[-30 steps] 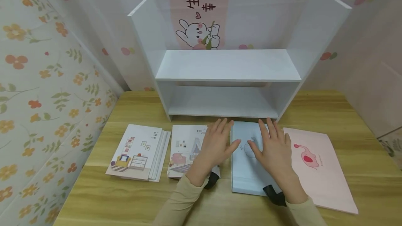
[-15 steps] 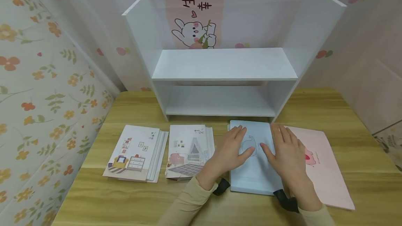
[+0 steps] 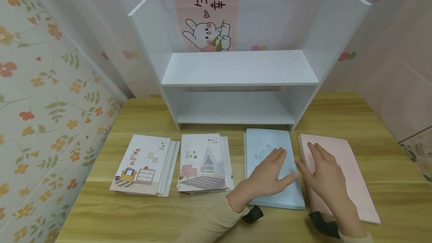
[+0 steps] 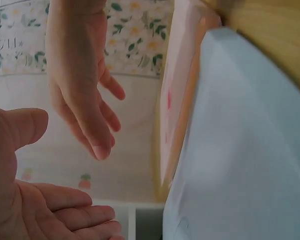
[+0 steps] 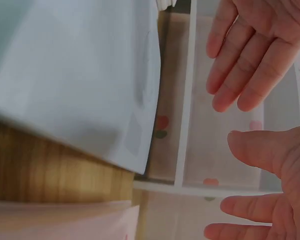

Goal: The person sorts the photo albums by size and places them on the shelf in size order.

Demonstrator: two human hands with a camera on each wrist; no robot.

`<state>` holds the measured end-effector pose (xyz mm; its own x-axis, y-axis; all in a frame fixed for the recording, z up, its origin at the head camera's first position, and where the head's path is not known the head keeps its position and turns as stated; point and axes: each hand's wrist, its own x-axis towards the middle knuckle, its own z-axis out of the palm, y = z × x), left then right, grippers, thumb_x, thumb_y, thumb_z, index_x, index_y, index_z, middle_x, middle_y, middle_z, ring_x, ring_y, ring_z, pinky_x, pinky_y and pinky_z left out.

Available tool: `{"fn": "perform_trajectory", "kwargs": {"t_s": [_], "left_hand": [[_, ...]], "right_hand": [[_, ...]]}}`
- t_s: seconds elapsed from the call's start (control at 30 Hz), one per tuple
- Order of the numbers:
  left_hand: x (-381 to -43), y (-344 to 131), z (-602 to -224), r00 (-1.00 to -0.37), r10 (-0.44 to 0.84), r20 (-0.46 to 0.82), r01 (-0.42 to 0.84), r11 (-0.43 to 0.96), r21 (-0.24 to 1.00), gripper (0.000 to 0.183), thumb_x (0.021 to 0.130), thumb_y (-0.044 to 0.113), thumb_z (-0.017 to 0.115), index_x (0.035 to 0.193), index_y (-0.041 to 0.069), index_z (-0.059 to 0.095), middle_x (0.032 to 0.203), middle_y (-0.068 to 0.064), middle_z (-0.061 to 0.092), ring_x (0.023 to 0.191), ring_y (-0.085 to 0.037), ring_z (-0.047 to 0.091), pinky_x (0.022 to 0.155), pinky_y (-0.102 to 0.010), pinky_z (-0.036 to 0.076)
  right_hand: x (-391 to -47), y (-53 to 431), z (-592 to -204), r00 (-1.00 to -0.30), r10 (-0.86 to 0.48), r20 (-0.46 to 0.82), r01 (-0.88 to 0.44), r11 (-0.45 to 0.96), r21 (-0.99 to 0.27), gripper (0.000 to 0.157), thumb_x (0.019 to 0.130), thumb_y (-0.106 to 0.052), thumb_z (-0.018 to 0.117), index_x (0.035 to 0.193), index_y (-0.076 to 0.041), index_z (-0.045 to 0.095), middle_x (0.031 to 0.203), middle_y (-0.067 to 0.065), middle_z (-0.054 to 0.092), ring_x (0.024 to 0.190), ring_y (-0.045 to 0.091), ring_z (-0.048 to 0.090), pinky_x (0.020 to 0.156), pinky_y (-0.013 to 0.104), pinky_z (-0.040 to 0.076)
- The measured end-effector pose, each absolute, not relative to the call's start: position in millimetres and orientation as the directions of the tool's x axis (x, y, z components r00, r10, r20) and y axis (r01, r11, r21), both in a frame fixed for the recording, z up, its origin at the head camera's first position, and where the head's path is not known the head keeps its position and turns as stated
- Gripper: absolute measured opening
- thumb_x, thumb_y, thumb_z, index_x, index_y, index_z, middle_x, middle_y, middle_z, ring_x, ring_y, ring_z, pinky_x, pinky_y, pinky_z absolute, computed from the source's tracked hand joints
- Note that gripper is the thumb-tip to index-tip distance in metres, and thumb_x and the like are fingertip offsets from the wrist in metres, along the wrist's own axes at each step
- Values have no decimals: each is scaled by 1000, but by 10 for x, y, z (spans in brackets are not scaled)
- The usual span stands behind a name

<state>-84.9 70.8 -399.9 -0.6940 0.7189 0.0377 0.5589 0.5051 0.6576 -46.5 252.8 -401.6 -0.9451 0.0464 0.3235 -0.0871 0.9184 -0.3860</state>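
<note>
My left hand (image 3: 266, 175) hovers with straight fingers above a light-blue book (image 3: 270, 138), whose whale drawing it partly covers. Over the left part of a pink book (image 3: 359, 188) is my right hand (image 3: 325, 177), fingers extended and thumb apart. Both wrist views show the hands raised off the covers, holding nothing. In the left wrist view, the blue book (image 4: 244, 135) lies close below, with the pink book (image 4: 177, 85) beyond it. The right wrist view shows bare table between the blue book (image 5: 75, 85) and the pink book (image 5: 70, 222). The pink book's elephant drawing is hidden in the head view.
A white two-tier shelf (image 3: 239, 68) with tall sides stands behind the books. Left of the blue book lie a stack of white illustrated books (image 3: 204, 164) and another similar stack (image 3: 143, 166). Patterned curtains (image 3: 50, 104) border the wooden table (image 3: 145, 216).
Both hands have moved right and slightly toward the person: the left from the white book stack to above the blue book, the right from the blue to the pink. The books stay put.
</note>
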Motion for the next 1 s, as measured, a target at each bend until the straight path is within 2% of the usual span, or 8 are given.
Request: {"fn": "perform_trajectory", "kwargs": {"t_s": [0.13,0.2,0.4,0.6,0.77,0.87,1.0], "left_hand": [[-778,812,-4027,-665,747,2,544,482,687,69,97,43,41,144,-5,27,150,-16,27,139,-21,21,108,-29,28],[-744,857,-4041,-653,757,-11,493,436,753,67,97,42,43,144,-4,27,150,-15,28,138,-18,23,107,-27,28],[-647,992,-4050,-658,749,-74,184,256,949,57,96,36,47,145,10,34,146,-3,36,132,-11,32,101,-25,35],[-576,1146,-4033,-663,692,-287,-111,288,951,54,95,37,48,144,15,38,140,1,45,126,-11,41,97,-33,41],[-505,1231,-4067,-638,674,-373,-257,270,928,48,94,35,48,139,17,46,131,5,54,120,-8,46,98,-38,40],[-470,1260,-4083,-624,671,-400,-321,246,915,45,94,33,49,135,13,50,127,3,56,116,-11,50,98,-38,40],[-446,1299,-4086,-607,654,-452,-410,230,883,42,92,30,50,124,4,55,126,-1,54,117,-19,50,98,-40,41]], "right_hand": [[-404,2623,-4040,-948,63,312,-71,913,-401,63,79,-22,73,128,10,48,127,39,44,108,59,42,68,71,40],[-378,2672,-4046,-951,77,298,-51,915,-400,64,79,-22,73,128,10,47,126,39,44,107,59,43,67,71,40],[-303,2853,-4099,-956,117,268,-5,910,-416,64,79,-21,73,126,13,46,122,41,45,106,59,43,76,71,37],[-213,3074,-4207,-971,154,181,62,899,-432,66,84,-23,68,127,18,40,122,44,41,108,60,40,85,71,32],[-157,3249,-4254,-976,215,42,178,891,-418,77,88,-29,62,131,25,26,122,48,36,110,61,35,87,70,30],[-122,3344,-4264,-964,259,-54,259,880,-399,85,91,-35,58,132,27,17,119,51,34,107,62,35,86,69,32],[-62,3429,-4246,-939,287,-187,338,866,-368,89,92,-41,53,131,29,13,114,49,38,101,60,41,81,67,38]]}}
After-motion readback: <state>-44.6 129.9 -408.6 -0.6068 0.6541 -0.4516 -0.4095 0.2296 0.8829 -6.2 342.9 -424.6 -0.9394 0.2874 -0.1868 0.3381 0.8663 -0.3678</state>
